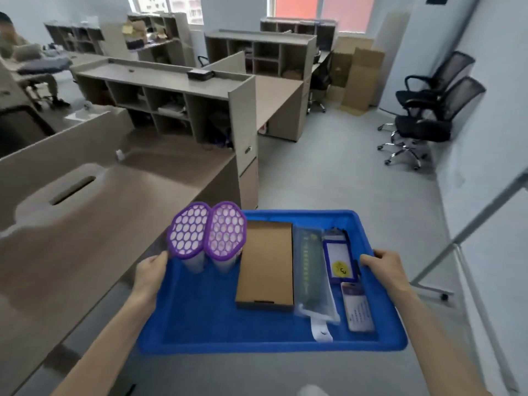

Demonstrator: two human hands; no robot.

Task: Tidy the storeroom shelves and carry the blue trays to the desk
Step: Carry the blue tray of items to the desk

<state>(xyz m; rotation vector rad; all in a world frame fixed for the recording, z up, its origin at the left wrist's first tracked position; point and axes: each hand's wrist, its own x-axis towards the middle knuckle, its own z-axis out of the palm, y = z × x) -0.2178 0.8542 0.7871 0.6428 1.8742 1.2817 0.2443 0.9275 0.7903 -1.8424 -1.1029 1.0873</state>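
Observation:
I hold a blue tray (pixel 200 318) in front of me above the grey floor. My left hand (pixel 151 274) grips its left rim and my right hand (pixel 384 267) grips its right rim. In the tray stand two white containers with purple honeycomb lids (pixel 208 231) at the far left. Beside them lie a flat brown cardboard box (pixel 267 260), a clear plastic pouch (pixel 310 270) and two badge-like cards (pixel 341 257). A brown desk (pixel 94 224) lies just to the left of the tray.
Cubby shelving (pixel 171 104) backs the desk. Two black office chairs (pixel 428 110) stand at the right wall, cardboard boxes (pixel 354 72) farther back. A grey stand's metal legs (pixel 445 252) cross the right side. A person sits far left (pixel 17 52). Open floor runs ahead.

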